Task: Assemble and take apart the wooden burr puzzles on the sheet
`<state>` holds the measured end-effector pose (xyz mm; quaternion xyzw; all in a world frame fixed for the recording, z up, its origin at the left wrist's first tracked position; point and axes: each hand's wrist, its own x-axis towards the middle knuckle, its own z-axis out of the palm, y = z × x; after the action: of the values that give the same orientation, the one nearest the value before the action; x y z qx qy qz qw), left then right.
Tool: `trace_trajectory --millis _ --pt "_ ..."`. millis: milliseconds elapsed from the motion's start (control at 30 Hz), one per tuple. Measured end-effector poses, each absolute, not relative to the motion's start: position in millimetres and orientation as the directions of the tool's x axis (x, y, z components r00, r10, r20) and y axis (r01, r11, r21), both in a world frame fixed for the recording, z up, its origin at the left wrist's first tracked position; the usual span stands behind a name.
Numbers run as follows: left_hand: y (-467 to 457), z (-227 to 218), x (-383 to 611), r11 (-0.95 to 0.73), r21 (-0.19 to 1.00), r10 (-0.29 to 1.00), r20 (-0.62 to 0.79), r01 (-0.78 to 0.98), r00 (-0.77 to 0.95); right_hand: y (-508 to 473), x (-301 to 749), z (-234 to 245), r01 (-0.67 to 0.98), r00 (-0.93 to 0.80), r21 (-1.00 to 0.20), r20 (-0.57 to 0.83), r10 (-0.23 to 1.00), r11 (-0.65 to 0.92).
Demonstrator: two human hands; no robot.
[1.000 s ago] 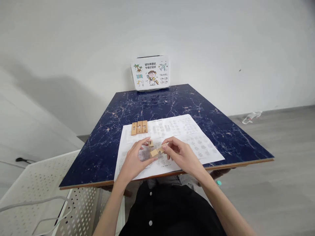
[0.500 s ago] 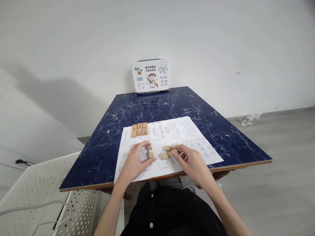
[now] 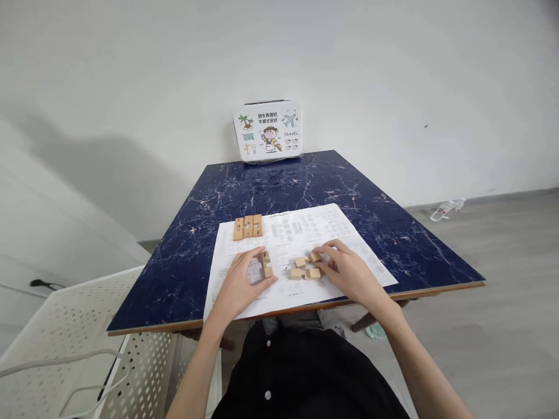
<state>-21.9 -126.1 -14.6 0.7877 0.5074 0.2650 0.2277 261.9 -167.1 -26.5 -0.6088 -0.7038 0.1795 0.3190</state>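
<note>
My left hand [image 3: 238, 284] holds a notched wooden puzzle piece [image 3: 268, 272], marked 3, at its two ends between finger and thumb, over the printed sheet. On the right, my right hand [image 3: 351, 273] pinches the right end of another notched piece [image 3: 301, 262], which lies at a slant. Just nearer to me, a similar notched piece [image 3: 297, 273] rests flat on the paper beside the thumb. Three darker wooden pieces [image 3: 248, 227] with handwritten marks stand side by side at the sheet's upper left.
The printed paper [image 3: 279, 297] lies along the front of the blue marbled table [image 3: 279, 186]. A white cartoon case [image 3: 268, 131] leans against the wall at the back. A white perforated unit [image 3: 87, 314] with a cable stands at the left.
My right hand has shifted right, and the two right-hand pieces, earlier bunched together and partly covered, now lie apart in full view. My left hand keeps its place.
</note>
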Motion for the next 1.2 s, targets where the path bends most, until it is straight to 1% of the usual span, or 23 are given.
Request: trace_trajectory --millis 67,133,233,333,467,533,600,700,767,867,1000,1067,1200 --pt "-126.3 -13.8 -21.6 -0.37 0.629 0.924 0.171 0.684 0.342 -162.1 262.1 -26.1 0.743 -0.052 -0.645 0.207 0.977 0.177" --pt "-126.4 -13.5 -21.3 -0.366 0.629 0.925 0.167 0.685 0.341 -160.5 263.4 -23.9 0.701 -0.038 -0.696 0.177 0.983 0.153" --pt "-126.7 -12.7 -20.8 -0.362 0.634 0.927 0.167 0.684 0.336 -163.6 267.7 -16.6 0.574 -0.018 -0.812 0.12 0.993 0.109" --pt "-127.6 -10.2 -20.6 -0.373 0.642 0.923 0.185 0.67 0.336 -170.0 271.7 -4.9 0.433 -0.021 -0.898 0.074 0.997 0.076" --pt "-130.9 -2.1 -18.1 -0.441 0.641 0.897 0.278 0.629 0.345 -178.4 266.6 12.3 0.22 -0.168 -0.973 0.033 0.985 0.07" --pt "-134.1 5.4 -13.8 -0.489 0.635 0.872 0.331 0.598 0.361 -181.2 258.4 19.5 0.117 -0.246 -0.991 0.035 0.969 0.066" --pt "-138.2 14.4 -7.5 -0.536 0.627 0.844 0.367 0.566 0.392 -183.2 248.3 25.7 0.055 -0.29 -0.997 0.037 0.956 0.055" --pt "-143.9 26.4 2.1 -0.59 0.628 0.802 0.385 0.508 0.456 -185.9 235.1 32.5 0.032 -0.378 -0.999 -0.009 0.926 0.003" --pt "-145.9 30.4 6.6 -0.603 0.65 0.783 0.372 0.463 0.499 -187.7 229.8 34.4 0.045 -0.427 -0.998 -0.052 0.903 -0.036" --pt "-147.0 29.7 10.1 -0.58 0.683 0.791 0.344 0.444 0.505 -189.1 226.5 32.3 0.054 -0.403 -0.997 -0.067 0.913 -0.05" --pt "-150.7 24.1 11.5 -0.551 0.678 0.823 0.349 0.487 0.448 -188.0 224.3 25.6 -0.025 -0.35 -0.997 -0.066 0.934 -0.079" --pt "-154.7 22.2 12.1 -0.565 0.653 0.822 0.393 0.505 0.412 -187.0 222.6 23.3 -0.059 -0.297 -0.994 -0.075 0.952 -0.097" --pt "-161.8 19.4 15.0 -0.659 0.533 0.749 0.533 0.53 0.394 -186.3 217.2 21.7 -0.078 -0.212 -0.993 -0.073 0.974 -0.092"
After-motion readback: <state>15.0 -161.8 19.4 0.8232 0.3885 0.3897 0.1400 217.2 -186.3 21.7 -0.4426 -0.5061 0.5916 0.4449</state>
